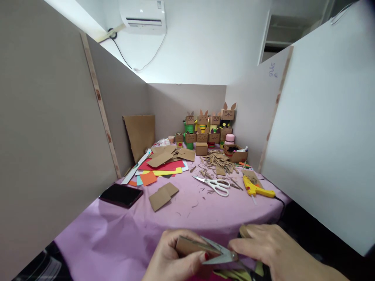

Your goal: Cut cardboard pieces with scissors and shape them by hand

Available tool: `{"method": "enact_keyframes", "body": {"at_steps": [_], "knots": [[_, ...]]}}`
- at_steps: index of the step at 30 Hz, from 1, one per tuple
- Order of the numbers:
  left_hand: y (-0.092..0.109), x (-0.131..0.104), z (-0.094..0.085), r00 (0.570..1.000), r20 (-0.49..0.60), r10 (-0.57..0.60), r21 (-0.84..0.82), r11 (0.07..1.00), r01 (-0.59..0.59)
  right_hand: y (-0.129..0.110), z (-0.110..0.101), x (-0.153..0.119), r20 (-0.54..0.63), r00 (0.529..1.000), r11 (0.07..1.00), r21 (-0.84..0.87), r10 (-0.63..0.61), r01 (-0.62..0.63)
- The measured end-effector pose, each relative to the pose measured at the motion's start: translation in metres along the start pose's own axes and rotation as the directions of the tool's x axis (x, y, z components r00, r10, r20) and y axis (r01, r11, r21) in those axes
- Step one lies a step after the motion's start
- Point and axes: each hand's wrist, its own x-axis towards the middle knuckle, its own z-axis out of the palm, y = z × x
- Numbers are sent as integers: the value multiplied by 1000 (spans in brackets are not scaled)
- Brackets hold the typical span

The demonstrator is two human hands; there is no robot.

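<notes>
At the bottom edge, my left hand (172, 259) grips a small folded piece of brown cardboard (190, 246). My right hand (263, 248) holds a pair of scissors (221, 253) whose metal blades point left and are parted around the cardboard's right end. The scissor handles are hidden under my right hand. Both hands hover over the near edge of the table with its purple cloth (117, 234).
On the table lie white-handled scissors (215, 184), a yellow glue gun (256, 189), a dark phone (121, 194), a folded cardboard piece (162, 195), coloured paper sheets (161, 168) and cardboard scraps (216, 162). Cardboard box figures (206, 127) stand at the back. White partition walls enclose both sides.
</notes>
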Motion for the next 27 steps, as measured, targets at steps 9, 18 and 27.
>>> {"method": "enact_keyframes", "body": {"at_steps": [9,18,27], "knots": [[0,-2,7,1000,-9,16,-134,991,-18,-2,0,1,32,999,999,5,34,-34],[-5,0,0,1000,-14,-9,-73,997,8,1,5,-5,-117,993,998,-53,11,-18],[-7,-1,2,999,-19,-26,-141,990,23,-2,1,6,-185,982,998,-63,-36,25]]}}
